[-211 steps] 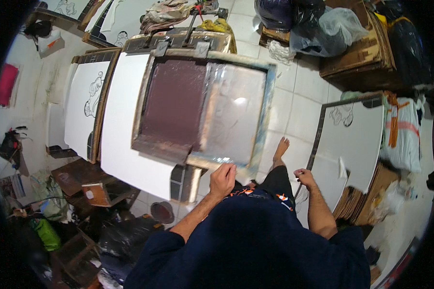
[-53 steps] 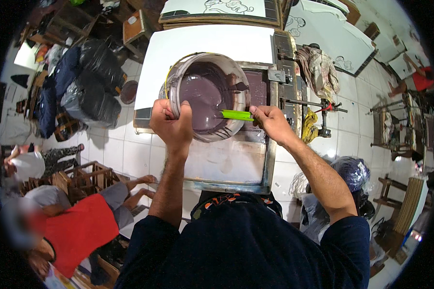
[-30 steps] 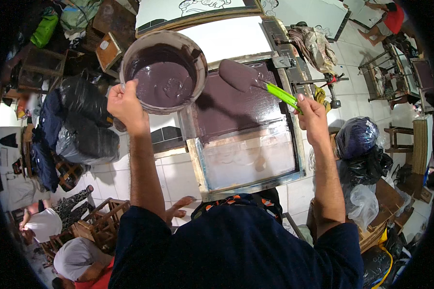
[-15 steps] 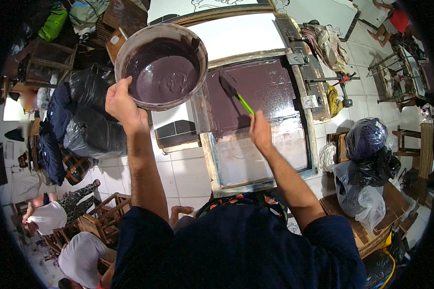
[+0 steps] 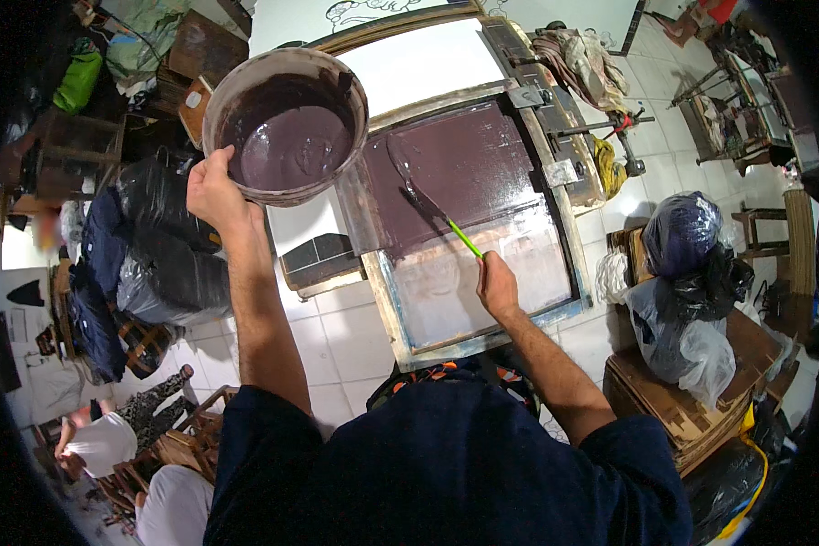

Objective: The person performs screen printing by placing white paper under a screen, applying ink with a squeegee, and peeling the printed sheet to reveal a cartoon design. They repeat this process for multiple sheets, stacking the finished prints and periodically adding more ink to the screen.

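Note:
My left hand (image 5: 217, 196) grips the near left rim of a round bucket (image 5: 211, 114), which is tilted toward me. Thick dark purple ink (image 5: 296, 141) lies inside it, and its inner wall is smeared. In my right hand (image 5: 498, 287) is the bright green handle of a spatula (image 5: 465, 238); its ink-coated head reaches over the far left part of a screen-printing frame (image 5: 385, 305). Dark purple ink (image 5: 469, 150) covers the far part of the mesh, while the near part (image 5: 482, 296) is pale. Whether the spatula's head touches the mesh I cannot tell.
Clamps and hinges (image 5: 560, 173) hold the frame at its right, beside hanging rags (image 5: 587, 68). A white board (image 5: 428, 68) lies beyond it. Black bags (image 5: 168, 223) stand left, wrapped bundles (image 5: 682, 232) right on stacked boards (image 5: 637, 382). People (image 5: 100, 441) are at lower left.
My right hand has drawn back toward me with the spatula, its handle now nearer the pale mesh. The bucket stays held in my left hand. The whole view has shifted slightly.

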The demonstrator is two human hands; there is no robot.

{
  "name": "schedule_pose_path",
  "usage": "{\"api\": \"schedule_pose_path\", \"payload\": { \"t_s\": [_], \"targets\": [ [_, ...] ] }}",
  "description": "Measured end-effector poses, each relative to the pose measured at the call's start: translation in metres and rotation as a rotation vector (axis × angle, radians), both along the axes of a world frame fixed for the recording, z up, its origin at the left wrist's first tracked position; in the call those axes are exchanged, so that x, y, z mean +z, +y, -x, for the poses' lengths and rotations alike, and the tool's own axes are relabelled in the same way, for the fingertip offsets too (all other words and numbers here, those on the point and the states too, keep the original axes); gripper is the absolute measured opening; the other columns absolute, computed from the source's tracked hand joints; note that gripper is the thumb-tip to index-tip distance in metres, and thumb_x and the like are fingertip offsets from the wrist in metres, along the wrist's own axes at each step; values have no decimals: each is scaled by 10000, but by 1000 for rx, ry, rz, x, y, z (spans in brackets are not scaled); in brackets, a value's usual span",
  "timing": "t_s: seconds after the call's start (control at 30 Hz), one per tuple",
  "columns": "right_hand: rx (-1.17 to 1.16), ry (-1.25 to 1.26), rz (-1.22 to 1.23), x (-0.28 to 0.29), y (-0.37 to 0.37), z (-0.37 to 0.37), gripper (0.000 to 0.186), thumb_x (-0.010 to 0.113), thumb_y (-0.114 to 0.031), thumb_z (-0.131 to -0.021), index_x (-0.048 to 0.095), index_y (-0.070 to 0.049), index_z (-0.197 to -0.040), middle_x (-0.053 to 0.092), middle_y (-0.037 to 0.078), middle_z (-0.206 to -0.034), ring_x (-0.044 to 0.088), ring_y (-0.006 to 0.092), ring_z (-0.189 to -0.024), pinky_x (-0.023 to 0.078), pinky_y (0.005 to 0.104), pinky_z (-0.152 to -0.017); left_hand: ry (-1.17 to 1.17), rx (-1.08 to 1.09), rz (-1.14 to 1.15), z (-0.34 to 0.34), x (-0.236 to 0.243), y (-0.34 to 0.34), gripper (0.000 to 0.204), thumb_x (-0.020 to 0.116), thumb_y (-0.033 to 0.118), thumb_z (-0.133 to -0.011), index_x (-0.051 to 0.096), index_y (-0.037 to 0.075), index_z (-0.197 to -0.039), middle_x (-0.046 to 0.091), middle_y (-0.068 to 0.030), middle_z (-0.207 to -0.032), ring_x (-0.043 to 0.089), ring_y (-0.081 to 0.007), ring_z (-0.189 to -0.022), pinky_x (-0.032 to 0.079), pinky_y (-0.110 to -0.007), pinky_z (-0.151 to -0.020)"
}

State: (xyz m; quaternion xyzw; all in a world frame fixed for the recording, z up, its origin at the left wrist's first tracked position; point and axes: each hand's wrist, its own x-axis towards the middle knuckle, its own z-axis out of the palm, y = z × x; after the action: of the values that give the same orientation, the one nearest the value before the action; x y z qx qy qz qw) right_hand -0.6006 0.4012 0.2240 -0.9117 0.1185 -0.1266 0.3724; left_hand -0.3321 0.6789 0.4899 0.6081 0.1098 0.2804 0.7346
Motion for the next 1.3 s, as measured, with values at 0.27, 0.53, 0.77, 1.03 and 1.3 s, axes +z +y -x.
{"api": "schedule_pose_path", "payload": {
  "t_s": [0.27, 0.53, 0.77, 1.03, 1.3],
  "targets": [
    [-121, -56, -329, 18, -12, -8, 221, 556, -174, -1065, 540, -29, -899, 505, 128, -605, 507, 235, -505, 407, 381, -505, -86, -100, -180, -28, -11, -8, 148, 732, -32, -783, 607, 6, -716, 624, -19, -715, 569, -108, -633, 471, -256, -601],
    [-175, 116, -1081, 133, -62, -18, 298, 556, -280, -1087, 614, -58, -898, 455, -55, -610, 361, 27, -466, 271, 247, -412, -114, -123, -491, -27, -27, -21, 188, 753, 45, -774, 578, 32, -706, 507, 75, -640, 421, -26, -568, 327, -222, -518],
    [97, -124, -271, 226, -76, -83, 227, 575, -188, -1050, 574, -32, -884, 518, 51, -603, 508, 241, -510, 415, 359, -487, -145, -213, -528, 5, -27, -54, 212, 730, 58, -785, 539, 41, -697, 469, 87, -611, 379, -11, -560, 289, -217, -499],
    [284, 81, 112, 219, -46, -131, 241, 591, -215, -980, 627, 6, -891, 680, 218, -747, 680, 435, -741, 523, 498, -661, -109, -327, -521, 32, -28, -86, 255, 728, 68, -773, 485, 33, -703, 410, 77, -641, 325, -24, -582, 257, -238, -505],
    [107, 260, -602, 169, -52, -109, 343, 607, -285, -1012, 684, -13, -818, 601, 79, -661, 527, 181, -612, 404, 360, -575, -113, -325, -614, 34, -32, -82, 268, 727, 62, -763, 467, 41, -700, 391, 71, -653, 322, -37, -609, 259, -244, -522]
  ]
}}
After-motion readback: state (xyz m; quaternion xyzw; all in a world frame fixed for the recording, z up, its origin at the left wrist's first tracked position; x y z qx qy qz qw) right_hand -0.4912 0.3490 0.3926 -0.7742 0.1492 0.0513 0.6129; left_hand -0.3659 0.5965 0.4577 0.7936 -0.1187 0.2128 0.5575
